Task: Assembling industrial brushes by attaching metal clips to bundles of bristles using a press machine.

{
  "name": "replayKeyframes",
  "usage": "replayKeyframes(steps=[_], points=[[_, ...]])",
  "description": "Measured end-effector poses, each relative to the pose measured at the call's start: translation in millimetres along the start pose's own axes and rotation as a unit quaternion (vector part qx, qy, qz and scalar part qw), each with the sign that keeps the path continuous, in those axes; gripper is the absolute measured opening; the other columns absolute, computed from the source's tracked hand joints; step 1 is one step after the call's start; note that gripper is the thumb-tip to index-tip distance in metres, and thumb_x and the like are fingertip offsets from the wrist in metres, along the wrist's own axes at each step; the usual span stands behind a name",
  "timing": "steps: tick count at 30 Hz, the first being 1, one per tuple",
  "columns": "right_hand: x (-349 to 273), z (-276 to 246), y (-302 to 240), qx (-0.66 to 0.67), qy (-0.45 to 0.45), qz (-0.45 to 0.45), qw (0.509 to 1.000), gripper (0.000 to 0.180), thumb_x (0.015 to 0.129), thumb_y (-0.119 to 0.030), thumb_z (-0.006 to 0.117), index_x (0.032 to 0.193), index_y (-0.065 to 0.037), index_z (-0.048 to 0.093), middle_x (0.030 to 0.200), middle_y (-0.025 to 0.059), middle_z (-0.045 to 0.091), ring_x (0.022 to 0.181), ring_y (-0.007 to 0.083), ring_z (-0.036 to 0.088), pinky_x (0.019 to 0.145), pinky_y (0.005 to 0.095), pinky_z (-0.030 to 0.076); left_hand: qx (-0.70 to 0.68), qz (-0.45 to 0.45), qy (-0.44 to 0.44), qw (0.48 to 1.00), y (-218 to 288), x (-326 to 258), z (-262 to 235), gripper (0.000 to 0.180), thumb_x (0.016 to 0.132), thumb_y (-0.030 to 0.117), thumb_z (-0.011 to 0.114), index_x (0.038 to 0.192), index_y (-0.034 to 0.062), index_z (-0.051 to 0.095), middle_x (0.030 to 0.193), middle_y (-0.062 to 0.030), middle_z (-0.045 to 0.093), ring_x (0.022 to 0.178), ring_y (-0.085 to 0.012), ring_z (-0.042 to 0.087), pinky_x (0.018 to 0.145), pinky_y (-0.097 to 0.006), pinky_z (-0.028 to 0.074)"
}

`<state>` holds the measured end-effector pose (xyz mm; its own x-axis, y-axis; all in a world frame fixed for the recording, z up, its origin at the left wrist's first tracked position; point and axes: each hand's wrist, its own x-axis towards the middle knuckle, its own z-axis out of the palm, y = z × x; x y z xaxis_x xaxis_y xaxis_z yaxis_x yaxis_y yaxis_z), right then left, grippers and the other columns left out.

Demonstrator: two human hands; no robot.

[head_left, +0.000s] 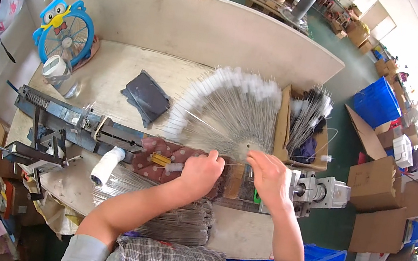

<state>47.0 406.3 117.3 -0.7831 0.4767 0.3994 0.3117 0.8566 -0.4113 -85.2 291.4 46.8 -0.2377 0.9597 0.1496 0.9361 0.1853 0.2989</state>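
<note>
My left hand (202, 173) is closed around a thin wire-handled brush, whose white bristle tip (174, 167) sticks out on its left side. A thin wire runs from this hand toward my right hand (270, 179). The right fingers are pinched together near the wire's end; what lies between them is hidden. Under the left hand is a dotted reddish-brown cloth (158, 149), with a small yellow piece (160, 160) on it. Just beyond both hands, many wire brushes (236, 102) lie fanned out, white tips outward.
A long metal machine (73, 120) spans the table, its motor end (321, 190) at right. A bundle of wires (171, 219) lies before me. A cardboard box (283, 127) of brushes, dark cloths (146, 98), a blue fan (66, 35) and a white roll (107, 166) stand around.
</note>
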Motion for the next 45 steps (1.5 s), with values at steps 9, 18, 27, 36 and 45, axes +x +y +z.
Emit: replayKeyframes(steps=[9, 18, 27, 36, 45], points=[[28, 6, -38, 0.145, -0.066, -0.137, 0.978, 0.009, 0.068, -0.019, 0.072, 0.072, -0.011, 0.072, 0.066, 0.0015, 0.064, 0.066, 0.0203, 0.056, 0.062, 0.0307, 0.047, 0.087, 0.055, 0.077, 0.992, -65, 21, 15, 0.014, 0.073, 0.013, 0.057, 0.086, 0.0097, 0.060, 0.090, -0.0054, 0.056, 0.083, -0.0225, 0.059, 0.069, -0.036, 0.048], [57, 97, -93, 0.130, -0.080, -0.199, 0.968, 0.009, 0.071, -0.020, 0.068, 0.069, -0.011, 0.065, 0.065, -0.0001, 0.058, 0.075, 0.0220, 0.053, 0.064, 0.0335, 0.047, -0.353, -0.201, 0.196, 0.893, -58, -138, -27, 0.014, 0.082, 0.016, 0.064, 0.082, 0.0014, 0.064, 0.080, -0.0070, 0.064, 0.067, -0.0207, 0.060, 0.058, -0.032, 0.049], [63, 114, -118, 0.066, -0.093, -0.163, 0.980, 0.007, 0.069, -0.018, 0.067, 0.069, -0.011, 0.066, 0.068, -0.0003, 0.060, 0.077, 0.0216, 0.054, 0.066, 0.0340, 0.048, -0.818, -0.278, 0.168, 0.475, -81, -135, -72, 0.049, 0.094, 0.044, 0.041, 0.089, 0.0007, 0.064, 0.072, -0.0112, 0.063, 0.062, -0.0211, 0.061, 0.052, -0.032, 0.049], [60, 94, -118, 0.076, -0.092, -0.165, 0.979, 0.009, 0.070, -0.016, 0.067, 0.075, -0.008, 0.066, 0.070, 0.0022, 0.061, 0.079, 0.0228, 0.055, 0.068, 0.0360, 0.047, -0.320, -0.373, 0.011, 0.871, -97, -121, -33, 0.051, 0.073, 0.047, 0.070, 0.066, -0.0027, 0.066, 0.059, -0.0101, 0.062, 0.054, -0.0163, 0.059, 0.053, -0.031, 0.044], [-14, 87, -78, 0.120, -0.160, -0.163, 0.966, 0.015, 0.073, -0.004, 0.058, 0.088, -0.005, 0.057, 0.079, 0.0093, 0.056, 0.065, 0.0267, 0.060, 0.057, 0.0371, 0.049, -0.626, -0.278, 0.181, 0.706, -64, -107, -16, 0.011, 0.079, 0.001, 0.058, 0.084, 0.0021, 0.049, 0.069, -0.0062, 0.059, 0.059, -0.0109, 0.057, 0.048, -0.026, 0.046]])
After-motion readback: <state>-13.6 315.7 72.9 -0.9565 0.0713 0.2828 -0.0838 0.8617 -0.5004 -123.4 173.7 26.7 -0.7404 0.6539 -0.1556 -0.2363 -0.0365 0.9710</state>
